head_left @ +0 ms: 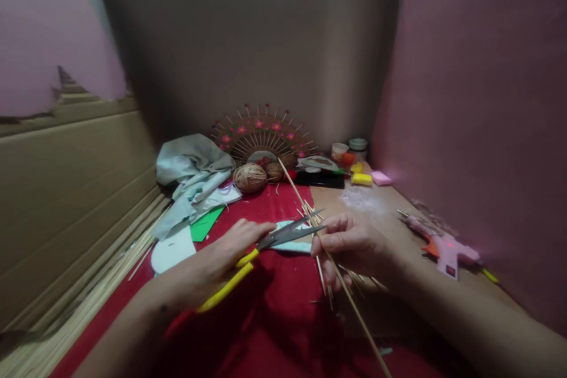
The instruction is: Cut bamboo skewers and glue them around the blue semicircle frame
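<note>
My left hand [228,248] grips a pair of scissors [283,236] with yellow handles. The dark blades stand apart, with a long thin wooden stick [361,319] crossing between or against them near the tips. That stick is pinched by my right hand [349,242] just right of the blades; it slants from the bottom edge up toward the balls of twine. Below the blades lies a pale blue-white piece [295,246], partly hidden. Several short sticks [321,274] lie under and around my right hand.
A pink glue gun [449,248] rests on cardboard at right. Behind are a twine ball [250,178], a decorated stick fan [261,130], crumpled cloth [195,159] and a yellow block [362,179]. Long sticks [106,283] line the left cardboard wall [75,189]. Red cloth [283,331] covers the table.
</note>
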Demonstrator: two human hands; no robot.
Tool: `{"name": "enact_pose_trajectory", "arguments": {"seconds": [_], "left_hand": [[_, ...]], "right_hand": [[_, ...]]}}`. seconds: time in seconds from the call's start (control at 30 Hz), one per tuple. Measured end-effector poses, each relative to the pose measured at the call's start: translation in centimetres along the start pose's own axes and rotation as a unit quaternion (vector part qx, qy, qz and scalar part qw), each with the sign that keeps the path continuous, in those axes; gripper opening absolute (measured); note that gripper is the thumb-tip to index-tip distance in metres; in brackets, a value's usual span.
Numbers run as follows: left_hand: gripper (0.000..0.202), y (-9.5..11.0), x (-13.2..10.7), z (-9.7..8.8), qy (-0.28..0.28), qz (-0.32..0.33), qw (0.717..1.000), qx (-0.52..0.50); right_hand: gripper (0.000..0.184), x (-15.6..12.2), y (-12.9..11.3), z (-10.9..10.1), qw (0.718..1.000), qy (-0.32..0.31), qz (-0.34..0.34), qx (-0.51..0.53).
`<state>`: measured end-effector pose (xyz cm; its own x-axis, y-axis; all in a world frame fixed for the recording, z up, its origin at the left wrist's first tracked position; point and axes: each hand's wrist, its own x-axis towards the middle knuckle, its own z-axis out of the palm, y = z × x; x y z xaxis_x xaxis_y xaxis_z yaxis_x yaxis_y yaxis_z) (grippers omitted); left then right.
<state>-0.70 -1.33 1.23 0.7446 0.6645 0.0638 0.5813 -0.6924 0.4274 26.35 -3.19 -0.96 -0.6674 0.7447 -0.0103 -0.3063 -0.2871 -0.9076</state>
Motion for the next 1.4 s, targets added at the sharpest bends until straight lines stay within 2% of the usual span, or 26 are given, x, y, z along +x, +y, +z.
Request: {"name": "enact_pose_trajectory", "arguments": {"seconds": [0.27, 0.43, 0.67, 0.8, 0.9, 1.07, 1.2, 1.3, 1.4], "left_hand": [[0.052, 0.6, 0.2, 0.4, -0.018, 0.003, 1.000, 0.009], [0.053, 0.8, 0.2, 0.7, -0.014, 0.021, 1.000, 0.003], [0.052, 2.5, 0.6, 0.6, -0.023, 0.042, 0.998, -0.028], [0.049, 3.5, 0.9, 0.4, -0.021, 0.073, 0.995, -0.066], [0.050, 3.3, 0.9, 0.7, -0.014, 0.065, 0.996, -0.051], [0.040, 2.1, 0.5, 1.6, 0.007, 0.061, 0.998, -0.010], [0.040, 1.7, 0.3, 2.0, 0.005, 0.038, 0.999, -0.001], [0.039, 1.5, 0.4, 2.0, -0.001, 0.016, 1.000, -0.009], [0.031, 1.0, 0.4, 1.8, 0.010, 0.010, 0.999, -0.044]], "right_hand": [[0.020, -0.5, 0.1, 0.4, 0.999, -0.017, 0.023, 0.024], [0.017, -0.3, 0.9, 0.2, 0.995, -0.066, 0.039, 0.062], [0.016, 0.1, 1.7, -0.2, 0.989, -0.109, 0.030, 0.095], [0.015, 0.2, 1.6, -0.2, 0.990, -0.103, 0.038, 0.092], [0.017, 0.2, 1.6, -0.2, 0.991, -0.100, 0.030, 0.086], [0.017, 0.3, 1.8, -0.4, 0.991, -0.103, 0.019, 0.083], [0.019, 0.2, 1.9, -0.6, 0.992, -0.091, 0.017, 0.081], [0.024, 0.2, 1.6, -0.6, 0.995, -0.067, 0.040, 0.055], [0.027, 0.4, 0.7, -1.0, 0.998, 0.030, 0.054, 0.003]]}}
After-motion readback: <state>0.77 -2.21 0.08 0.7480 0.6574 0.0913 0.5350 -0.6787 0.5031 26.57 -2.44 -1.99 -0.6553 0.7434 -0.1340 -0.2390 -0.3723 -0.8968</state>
